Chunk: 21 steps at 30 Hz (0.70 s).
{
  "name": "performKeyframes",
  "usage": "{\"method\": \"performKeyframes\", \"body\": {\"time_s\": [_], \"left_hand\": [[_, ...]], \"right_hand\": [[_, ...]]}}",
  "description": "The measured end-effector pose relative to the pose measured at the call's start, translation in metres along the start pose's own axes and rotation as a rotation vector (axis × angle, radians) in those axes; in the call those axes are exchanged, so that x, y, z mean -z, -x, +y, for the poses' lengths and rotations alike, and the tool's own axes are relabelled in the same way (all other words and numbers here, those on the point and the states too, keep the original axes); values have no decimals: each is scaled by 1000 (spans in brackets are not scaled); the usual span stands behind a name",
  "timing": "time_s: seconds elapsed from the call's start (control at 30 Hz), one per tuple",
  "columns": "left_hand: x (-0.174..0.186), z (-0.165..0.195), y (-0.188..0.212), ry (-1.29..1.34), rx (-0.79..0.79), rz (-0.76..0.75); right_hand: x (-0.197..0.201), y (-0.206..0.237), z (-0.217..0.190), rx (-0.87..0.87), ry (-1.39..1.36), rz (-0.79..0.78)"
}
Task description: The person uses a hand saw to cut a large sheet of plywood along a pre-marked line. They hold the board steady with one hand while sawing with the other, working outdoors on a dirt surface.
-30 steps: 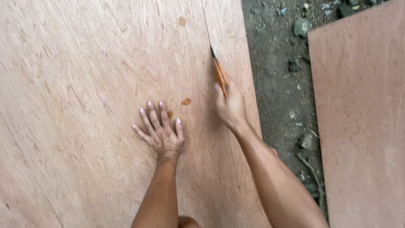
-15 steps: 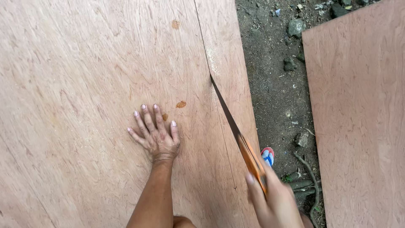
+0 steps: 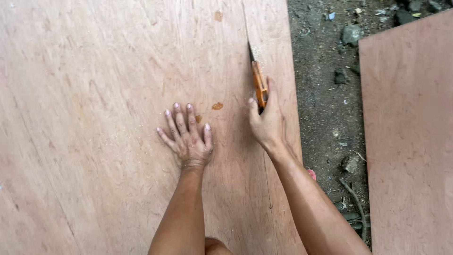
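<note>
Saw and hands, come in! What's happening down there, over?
Left hand flat on the plywood sheet. Right hand grips the orange-handled saw, blade in the cut line. Nothing blocking the cut ahead.

The plywood sheet [image 3: 94, 94] is pale pinkish brown, with fine wavy grain lines and 3 small orange-brown spots. The saw [image 3: 258, 85] has an orange handle and a dark blade. The second sheet [image 3: 410, 141] is more reddish pink, with faint speckles. The ground [image 3: 325, 94] is dark grey-brown, with grey stones.
</note>
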State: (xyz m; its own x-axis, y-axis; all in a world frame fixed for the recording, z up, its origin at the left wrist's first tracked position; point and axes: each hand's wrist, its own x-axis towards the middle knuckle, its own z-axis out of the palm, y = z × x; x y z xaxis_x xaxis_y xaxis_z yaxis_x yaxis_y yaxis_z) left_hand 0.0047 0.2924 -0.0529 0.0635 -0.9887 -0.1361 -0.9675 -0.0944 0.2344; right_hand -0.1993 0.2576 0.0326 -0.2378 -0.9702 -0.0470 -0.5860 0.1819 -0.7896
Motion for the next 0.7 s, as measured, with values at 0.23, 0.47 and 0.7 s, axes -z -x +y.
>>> {"method": "performKeyframes", "body": {"time_s": [0.23,0.47,0.7], "left_hand": [[-3,-1,-2,-12,-6,2],[-3,-2,-3,-18,-9,2],[-5,-3,-5,-27,-2,-3]], "right_hand": [[-7,4,6,-170,68,-22],[-7,2,-3,427,344,280],[-7,-6,-5,-320,-85,-65]]}}
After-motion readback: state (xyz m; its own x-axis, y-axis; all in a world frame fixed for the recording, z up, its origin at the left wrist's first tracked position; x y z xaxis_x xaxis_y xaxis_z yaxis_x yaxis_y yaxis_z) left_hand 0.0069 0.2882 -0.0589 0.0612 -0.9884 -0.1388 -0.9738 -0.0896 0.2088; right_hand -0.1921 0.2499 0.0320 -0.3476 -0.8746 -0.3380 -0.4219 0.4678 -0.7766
